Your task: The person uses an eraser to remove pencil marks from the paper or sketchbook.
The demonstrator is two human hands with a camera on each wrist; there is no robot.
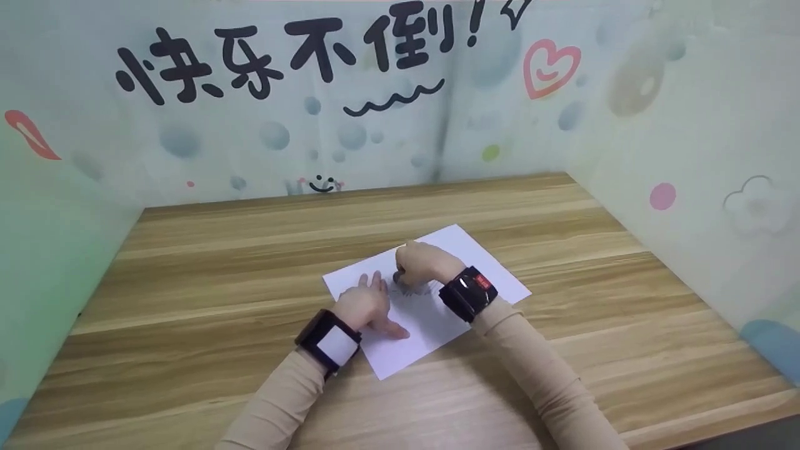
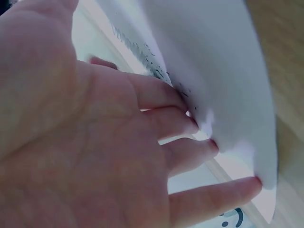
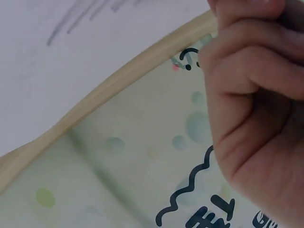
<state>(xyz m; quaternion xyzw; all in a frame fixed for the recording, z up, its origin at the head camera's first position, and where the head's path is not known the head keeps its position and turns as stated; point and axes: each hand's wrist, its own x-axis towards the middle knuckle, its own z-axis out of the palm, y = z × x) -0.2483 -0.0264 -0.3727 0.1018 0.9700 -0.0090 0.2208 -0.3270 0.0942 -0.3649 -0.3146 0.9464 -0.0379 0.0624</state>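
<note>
The left hand point(image 2: 90, 123) fills the left and lower part of the view, palm toward the camera, the base of the thumb running out at the top left corner. Its four fingers point(image 2: 213, 197) reach to the right, with gaps between the lower ones, and their tips meet a white sheet of paper point(image 2: 218, 61). Short dark marks point(image 2: 142, 54) run along the paper just above the uppermost finger. Wood-grained table point(image 2: 289, 57) shows beyond the sheet's right edge, and a pale wall point(image 2: 190, 180) with a black smiling-face drawing point(image 2: 240, 216) shows near the lowest finger. A small pinkish shape point(image 2: 102, 62) behind the palm's upper edge is too blurred to identify.
</note>
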